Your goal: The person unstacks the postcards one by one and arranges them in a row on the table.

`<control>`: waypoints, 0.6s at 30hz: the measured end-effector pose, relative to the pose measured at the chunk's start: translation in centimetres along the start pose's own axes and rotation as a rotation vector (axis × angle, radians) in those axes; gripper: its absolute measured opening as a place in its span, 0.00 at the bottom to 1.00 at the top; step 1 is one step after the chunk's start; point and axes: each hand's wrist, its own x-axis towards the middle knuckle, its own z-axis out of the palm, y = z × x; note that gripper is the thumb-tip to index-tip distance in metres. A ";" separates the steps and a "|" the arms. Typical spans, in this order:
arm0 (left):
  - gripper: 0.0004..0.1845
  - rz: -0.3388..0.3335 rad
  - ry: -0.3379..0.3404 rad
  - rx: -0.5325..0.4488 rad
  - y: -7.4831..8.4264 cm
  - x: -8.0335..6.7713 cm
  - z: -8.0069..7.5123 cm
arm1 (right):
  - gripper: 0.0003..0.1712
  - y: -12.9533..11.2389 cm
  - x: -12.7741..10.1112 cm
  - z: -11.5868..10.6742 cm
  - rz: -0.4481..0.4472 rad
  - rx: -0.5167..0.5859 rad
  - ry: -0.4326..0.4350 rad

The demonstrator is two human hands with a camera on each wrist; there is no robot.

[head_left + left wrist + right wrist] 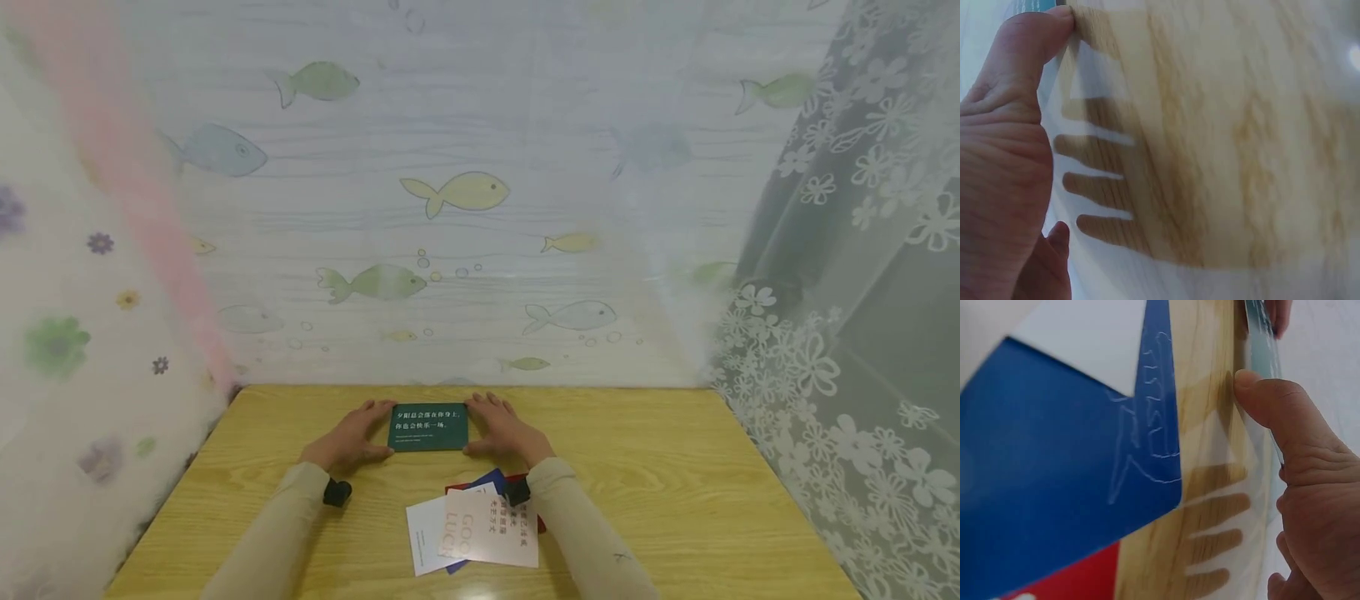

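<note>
A dark green card (428, 427) with white lettering sits between both hands near the back of the wooden table. My left hand (350, 438) holds its left edge, thumb by the lower corner and fingertips by the upper one. The right hand (504, 429) grips the opposite edge in the same way. In the left wrist view the left thumb (1019, 53) meets a corner of the card. In the right wrist view the right thumb (1285, 409) presses at the card's edge (1262, 337), seen nearly side-on. The other fingers are partly hidden there.
Nearer me lies a loose pile of cards: a pale pink one (491, 529) on top, a white one (422, 537), a blue one (1054, 444) and a red one (1079, 575). The wooden table (660, 492) ends at a fish-print curtain (480, 250). A flower-patterned lace curtain (817, 367) hangs at right.
</note>
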 end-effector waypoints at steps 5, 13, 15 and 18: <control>0.47 0.041 -0.010 0.059 -0.4 0.3 -0.1 | 0.51 -0.1 0.2 -0.3 0.004 -0.002 -0.016; 0.46 0.021 -0.093 0.058 0.1 -0.1 -0.8 | 0.50 -0.2 0.2 -0.3 0.034 0.003 -0.052; 0.46 0.015 -0.128 0.053 0.2 -0.2 -0.9 | 0.50 -0.1 0.2 -0.3 0.033 0.005 -0.062; 0.47 -0.015 -0.161 0.034 0.2 -0.3 -1.0 | 0.50 0.1 0.1 -0.4 0.016 0.002 -0.068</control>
